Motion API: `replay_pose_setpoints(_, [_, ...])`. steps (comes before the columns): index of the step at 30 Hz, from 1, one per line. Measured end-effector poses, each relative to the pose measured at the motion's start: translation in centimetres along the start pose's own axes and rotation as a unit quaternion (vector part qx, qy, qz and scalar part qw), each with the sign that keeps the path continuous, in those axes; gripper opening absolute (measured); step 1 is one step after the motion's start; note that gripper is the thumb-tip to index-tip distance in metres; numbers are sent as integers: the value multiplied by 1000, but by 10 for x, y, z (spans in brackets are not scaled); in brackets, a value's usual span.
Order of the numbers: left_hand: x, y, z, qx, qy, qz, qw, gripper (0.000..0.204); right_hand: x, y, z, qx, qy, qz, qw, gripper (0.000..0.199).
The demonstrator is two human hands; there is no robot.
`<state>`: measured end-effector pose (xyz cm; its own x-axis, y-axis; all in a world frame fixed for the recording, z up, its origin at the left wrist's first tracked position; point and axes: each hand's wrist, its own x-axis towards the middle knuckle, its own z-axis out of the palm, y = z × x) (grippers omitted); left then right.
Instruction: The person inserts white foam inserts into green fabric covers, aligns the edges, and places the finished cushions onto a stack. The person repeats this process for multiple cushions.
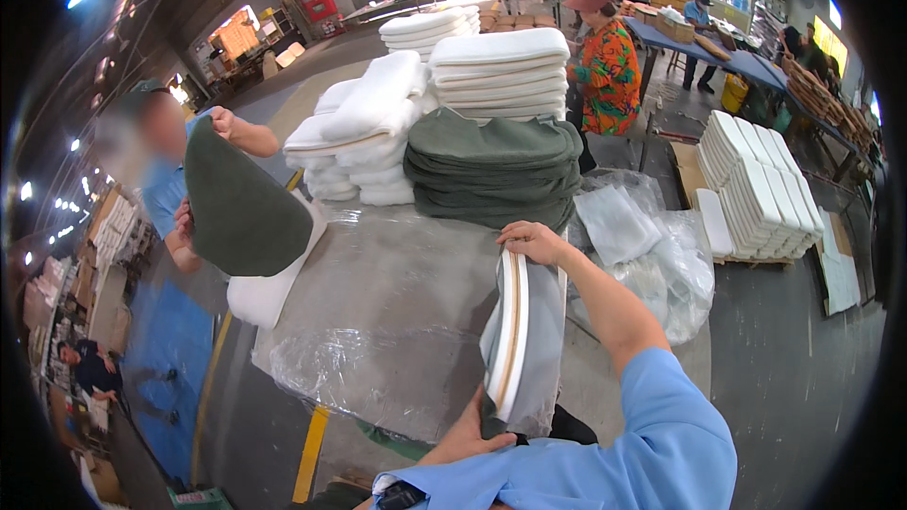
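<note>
A long curved cushion stands on its edge at the right side of the plastic-covered table. Its edge shows white bands with a tan stripe between them, and grey-green fabric lies along the sides. My right hand is closed over its far end. Around the near end my left hand is closed, some of its fingers hidden. Just beyond my right hand is a pile of dark green fabric covers. Across the table's left side, a co-worker in light blue holds up a dark green cushion cover.
Stacks of white cushion pads stand at the table's far side. A white pad lies at its left edge. Crumpled clear plastic is at the right, before a pallet stack of white pads. Another person stands behind the stacks.
</note>
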<state>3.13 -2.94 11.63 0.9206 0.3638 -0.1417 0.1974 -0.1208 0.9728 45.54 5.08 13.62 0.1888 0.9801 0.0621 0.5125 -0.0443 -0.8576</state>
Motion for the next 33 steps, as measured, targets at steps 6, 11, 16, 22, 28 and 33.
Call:
replay_pose_setpoints(6, [31, -19, 3, -148, -61, -38, 986, 101, 5, -8, 42, 108, 74, -78, 988, 16])
replay_pose_setpoints(11, [115, -10, -66, -196, 91, -37, 976, 71, -2, -7, 51, 103, 132, -70, 983, 17])
replay_pose_setpoints(16, [283, 58, -126, -92, 108, 63, 988, 68, 2, -5, 72, 171, 164, -81, 968, 19])
replay_pose_setpoints(22, [380, 80, -123, 166, -129, -74, 975, 73, 12, 9, 98, 158, 220, -90, 958, 15])
replay_pose_setpoints(28, [381, 86, -95, 294, -193, -81, 933, 68, -7, 37, 103, 195, 268, -115, 936, 5])
replay_pose_setpoints(33, [362, 84, -93, 347, -175, -61, 919, 63, -17, 29, 112, 216, 261, -143, 930, 5])
